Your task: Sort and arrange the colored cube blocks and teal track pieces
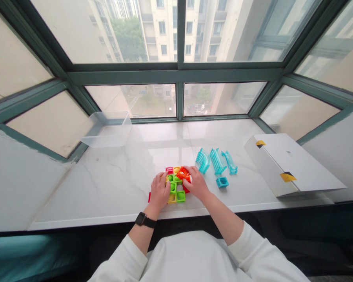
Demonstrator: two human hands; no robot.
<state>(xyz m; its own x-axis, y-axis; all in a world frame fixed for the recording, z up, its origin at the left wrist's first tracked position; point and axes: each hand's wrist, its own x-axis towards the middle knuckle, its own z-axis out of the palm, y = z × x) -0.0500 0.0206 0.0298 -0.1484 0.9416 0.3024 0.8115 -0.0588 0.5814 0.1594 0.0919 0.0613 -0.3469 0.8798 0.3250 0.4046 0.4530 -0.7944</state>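
A tight cluster of red, yellow and green square toy blocks with round hollows stands on the white marble sill; a green block [180, 196] and a yellow block [172, 198] show at its near side. My left hand [160, 190] curls over the cluster's left side, holding the blocks and hiding some of them. Between the thumb and fingers of my right hand [197, 184] is an orange-red track piece [182, 173], at the top right of the cluster. A red block [169, 170] shows at the far edge, beyond my left fingertips.
Several clear blue track pieces [217, 161] lie to the right, with a blue block [222, 182] nearer me. A white box [297, 164] with yellow-black tabs stands at far right. A clear plastic bin [108, 139] sits back left by the window [179, 76]. The sill's edge [106, 217] runs before me.
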